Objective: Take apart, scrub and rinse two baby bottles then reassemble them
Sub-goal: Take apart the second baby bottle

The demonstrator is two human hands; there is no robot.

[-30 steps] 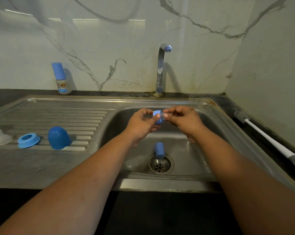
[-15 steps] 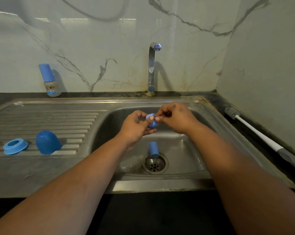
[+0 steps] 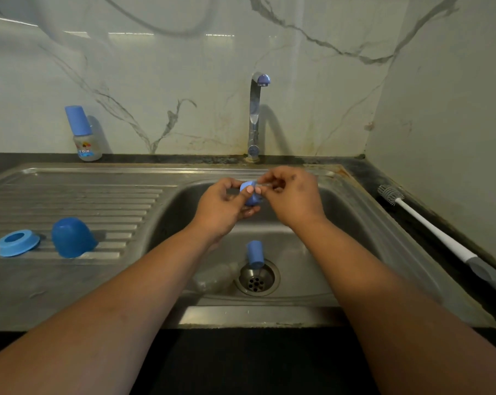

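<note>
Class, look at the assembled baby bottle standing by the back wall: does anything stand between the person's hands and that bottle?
Nothing visible does. The baby bottle stands alone at the wall behind the draining board. The left hand and right hand, though, both hold a blue ring.

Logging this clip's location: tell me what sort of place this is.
Most likely a home kitchen sink area: a steel sink with a ribbed drainboard, a tap against a marble-look wall, and a bottle brush alongside.
</note>
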